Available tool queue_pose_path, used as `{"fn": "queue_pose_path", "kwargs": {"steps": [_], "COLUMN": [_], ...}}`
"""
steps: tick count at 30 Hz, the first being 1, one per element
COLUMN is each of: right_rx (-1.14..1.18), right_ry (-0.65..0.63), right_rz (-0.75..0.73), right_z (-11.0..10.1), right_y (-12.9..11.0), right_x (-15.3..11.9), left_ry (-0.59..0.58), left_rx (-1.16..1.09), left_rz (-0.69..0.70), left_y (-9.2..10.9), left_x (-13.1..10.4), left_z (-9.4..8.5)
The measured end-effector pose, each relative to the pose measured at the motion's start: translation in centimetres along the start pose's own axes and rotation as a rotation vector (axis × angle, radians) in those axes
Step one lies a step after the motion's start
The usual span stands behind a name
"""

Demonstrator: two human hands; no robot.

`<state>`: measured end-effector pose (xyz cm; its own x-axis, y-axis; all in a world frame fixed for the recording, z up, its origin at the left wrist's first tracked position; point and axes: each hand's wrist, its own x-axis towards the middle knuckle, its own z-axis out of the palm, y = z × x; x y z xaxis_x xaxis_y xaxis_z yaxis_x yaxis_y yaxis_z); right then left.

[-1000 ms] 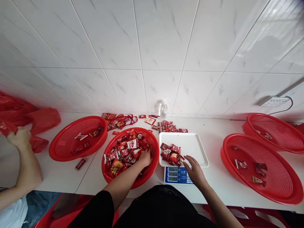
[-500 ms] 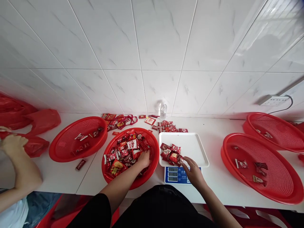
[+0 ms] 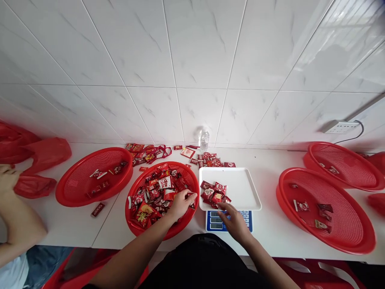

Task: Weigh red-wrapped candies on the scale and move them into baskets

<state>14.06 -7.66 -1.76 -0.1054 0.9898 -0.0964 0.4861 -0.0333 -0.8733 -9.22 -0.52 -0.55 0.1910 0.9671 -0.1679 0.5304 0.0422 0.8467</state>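
Observation:
Several red and brown snack packets (image 3: 147, 210) fill the round red basket (image 3: 131, 227) in front of me. Over its right side, my left hand (image 3: 181, 204) pinches a small packet (image 3: 191, 197) at its fingertips. To the right, a white tray (image 3: 243, 186) rests on a blue digital scale (image 3: 215, 220). A small heap of red packets (image 3: 213, 193) lies on the tray's left part. My right hand (image 3: 231, 216) is at the tray's front edge with its fingers apart, the fingertips beside the heap. Nothing shows in its grasp.
Red baskets with a few packets stand at left (image 3: 94, 176) and right (image 3: 326, 210), another (image 3: 345, 166) behind. Loose packets (image 3: 210, 160) and a clear bottle (image 3: 204, 139) are near the wall. A person's arm (image 3: 21, 222) reaches by red bags (image 3: 34, 184) at far left.
My left hand has risen out of the packets toward the basket's right rim, a small packet now visible in its fingers. My right hand has shifted slightly left and down. The view has shifted slightly.

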Motion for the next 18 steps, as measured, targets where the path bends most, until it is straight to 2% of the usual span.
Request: {"fn": "queue_pose_path", "kwargs": {"steps": [2,4,7,11,15,18], "right_rx": [0.07,0.091,0.059,0.084,0.18,0.338], "right_ry": [-0.108,-0.188,-0.194,-0.172,-0.213,-0.27], "right_rz": [-0.044,-0.071,-0.042,0.037,0.093,0.128], "right_z": [0.7,1.4,1.9,1.5,1.1,1.0], "right_y": [-1.3,-2.1,-2.4,-1.8,-1.6,-2.1], "right_x": [-0.1,-0.1,-0.1,-0.3,-0.6,-0.7], "left_ry": [-0.098,-0.201,-0.31,-0.41,-0.47,-0.478], "left_rx": [-0.13,-0.277,-0.449,-0.4,-0.256,-0.254], "left_rz": [-0.018,-0.096,-0.18,-0.086,-0.015,-0.004], "left_y": [1.4,2.2,2.6,2.5,2.7,2.7], "left_x": [-0.8,-1.3,-1.6,-1.7,-1.9,-2.0], "left_z": [1.5,3.2,4.8,4.2,3.1,3.1]}}
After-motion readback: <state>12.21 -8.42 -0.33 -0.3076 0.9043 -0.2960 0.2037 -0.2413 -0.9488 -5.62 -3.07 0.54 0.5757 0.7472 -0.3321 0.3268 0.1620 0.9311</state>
